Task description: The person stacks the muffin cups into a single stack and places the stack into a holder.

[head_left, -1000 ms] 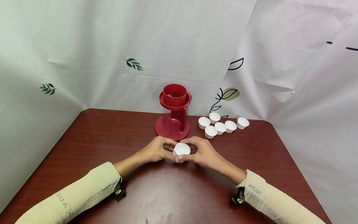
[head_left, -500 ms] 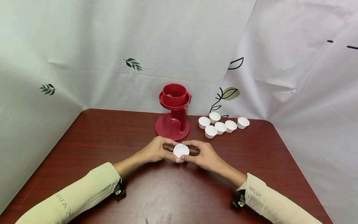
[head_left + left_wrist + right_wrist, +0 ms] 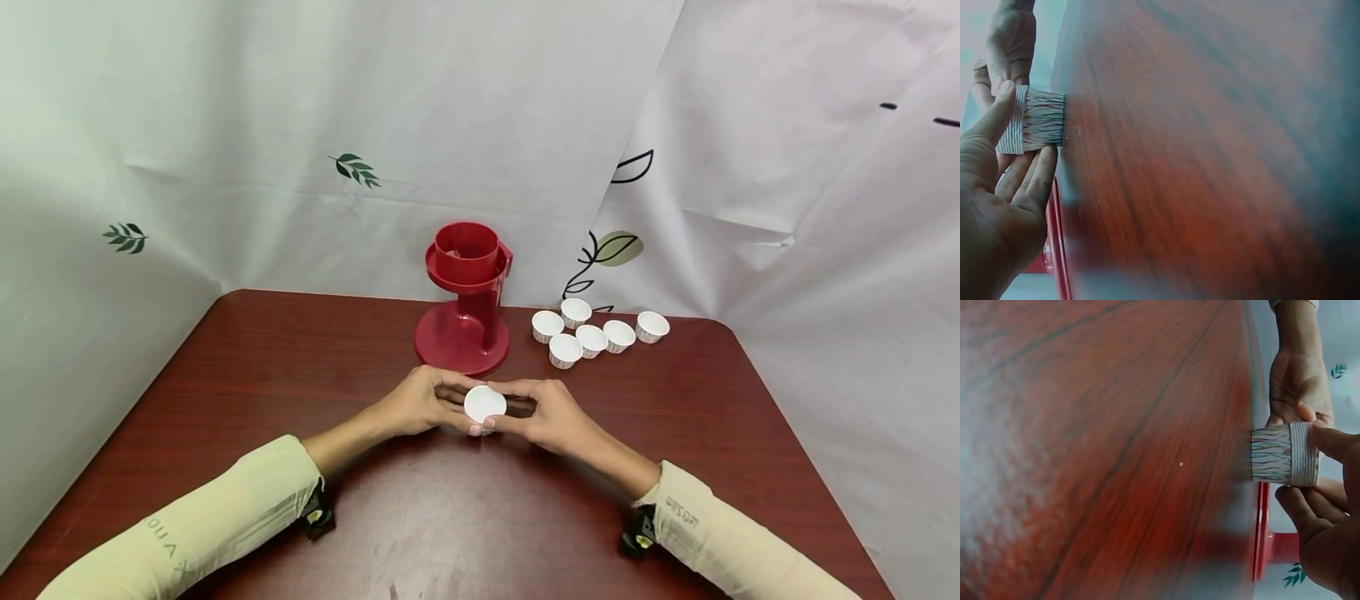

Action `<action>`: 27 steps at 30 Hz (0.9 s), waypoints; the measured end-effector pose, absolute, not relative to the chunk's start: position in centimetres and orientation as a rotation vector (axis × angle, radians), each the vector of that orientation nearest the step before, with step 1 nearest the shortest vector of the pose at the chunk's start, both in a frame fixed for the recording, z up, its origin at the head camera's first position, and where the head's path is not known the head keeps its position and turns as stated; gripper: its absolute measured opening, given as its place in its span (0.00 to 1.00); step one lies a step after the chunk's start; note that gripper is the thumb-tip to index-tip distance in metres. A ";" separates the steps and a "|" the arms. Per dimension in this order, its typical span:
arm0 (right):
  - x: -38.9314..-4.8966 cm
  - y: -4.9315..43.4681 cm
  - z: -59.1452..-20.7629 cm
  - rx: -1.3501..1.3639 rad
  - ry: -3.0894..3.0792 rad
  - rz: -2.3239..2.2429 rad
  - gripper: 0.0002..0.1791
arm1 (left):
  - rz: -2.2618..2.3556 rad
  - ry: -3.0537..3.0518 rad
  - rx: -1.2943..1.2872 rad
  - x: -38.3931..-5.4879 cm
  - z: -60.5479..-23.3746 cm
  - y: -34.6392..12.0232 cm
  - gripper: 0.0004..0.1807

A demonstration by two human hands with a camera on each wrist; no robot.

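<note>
A nested stack of white paper baking cups (image 3: 485,402) stands upright between both hands, in front of the red stand. Several rims show layered in the left wrist view, where the stack's (image 3: 1040,117) side has a wavy coloured print. My left hand (image 3: 414,404) grips its left side, thumb in front and fingers behind. From the other side my right hand (image 3: 553,417) pinches it, the thumb at the near rim. In the right wrist view the stack's (image 3: 1282,453) base is at or very near the tabletop.
Behind the hands stands a red plastic stand (image 3: 462,337) with a round base and a red cylindrical cup (image 3: 467,254) on top. Several single white baking cups (image 3: 566,351) sit at the back right of the brown table (image 3: 300,350). A white printed curtain (image 3: 285,125) hangs behind.
The top cup, offset to the right a second ago, now sits lined up with the stack below it. My right hand has shifted slightly; the left hand stays nearly still.
</note>
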State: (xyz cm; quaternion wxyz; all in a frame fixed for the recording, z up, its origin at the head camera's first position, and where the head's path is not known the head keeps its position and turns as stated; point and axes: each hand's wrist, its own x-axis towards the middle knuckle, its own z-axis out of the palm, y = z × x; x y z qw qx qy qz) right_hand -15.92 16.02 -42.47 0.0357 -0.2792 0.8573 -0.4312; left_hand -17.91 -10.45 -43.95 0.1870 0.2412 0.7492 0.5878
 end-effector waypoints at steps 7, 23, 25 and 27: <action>-16.0 16.0 -42.6 -0.843 2.639 -1.302 0.28 | 1.681 2.065 0.680 -17.9 -43.9 -10.6 0.34; -15.6 16.1 -42.8 -0.803 2.576 -1.379 0.30 | 1.625 2.121 0.701 -18.2 -43.6 -10.5 0.32; -15.5 16.1 -42.9 -0.828 2.594 -1.358 0.30 | 1.597 2.149 0.712 -18.3 -43.6 -10.5 0.31; -15.4 16.2 -43.0 -0.850 2.604 -1.343 0.30 | 1.573 2.177 0.718 -18.2 -43.5 -10.5 0.30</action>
